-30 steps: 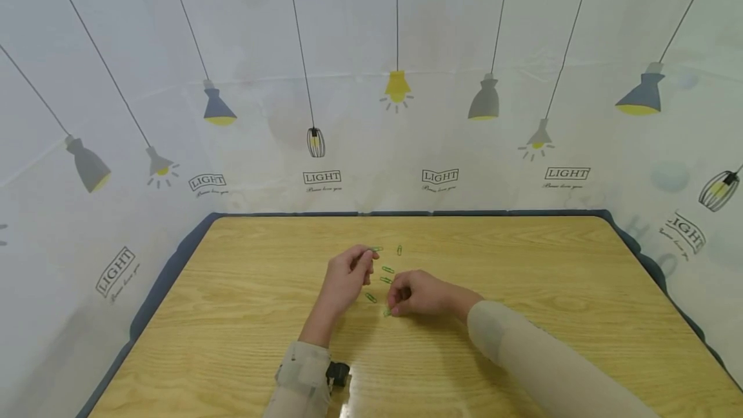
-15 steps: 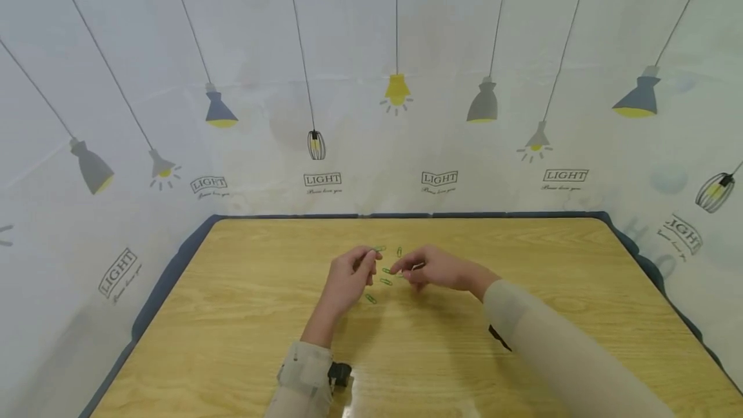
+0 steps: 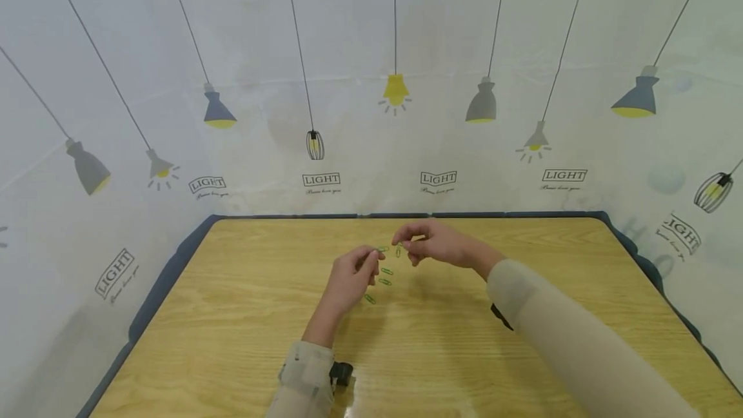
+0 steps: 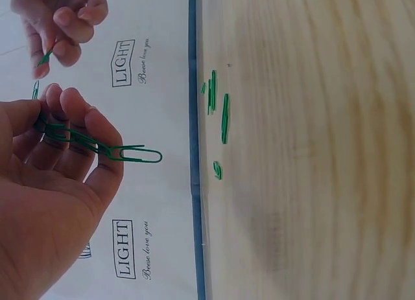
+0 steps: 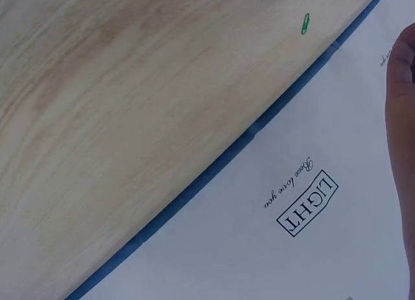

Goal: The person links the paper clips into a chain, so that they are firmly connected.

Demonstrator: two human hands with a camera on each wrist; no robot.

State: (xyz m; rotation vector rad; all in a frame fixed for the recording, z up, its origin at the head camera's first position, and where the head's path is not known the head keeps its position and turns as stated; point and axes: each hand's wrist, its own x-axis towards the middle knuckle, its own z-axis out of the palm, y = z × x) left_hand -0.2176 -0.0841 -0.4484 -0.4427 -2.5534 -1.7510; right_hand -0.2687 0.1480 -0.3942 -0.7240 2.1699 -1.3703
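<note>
In the head view my left hand (image 3: pixel 351 279) is raised over the table's middle. Thumb and forefinger pinch a chain of linked green paper clips (image 4: pixel 139 156), which trails across the curled fingers in the left wrist view. One clip end (image 4: pixel 35 89) sticks up past the fingertips. Facing it, my right hand (image 3: pixel 441 242) pinches a single green paper clip (image 4: pixel 45 57), apart from the chain. Only part of the right hand (image 5: pixel 403 125) shows at the right wrist view's edge; its clip is hidden there.
Several loose green paper clips (image 3: pixel 387 271) lie on the wooden table (image 3: pixel 244 276) below and between the hands. One clip (image 5: pixel 305 24) shows alone in the right wrist view. A white backdrop (image 3: pixel 371 192) printed with lamps stands behind the table's far edge.
My right hand picked a paper clip from near the front of the loose ones, then lifted it up and away, close to the left fingertips. The left hand has barely moved.
</note>
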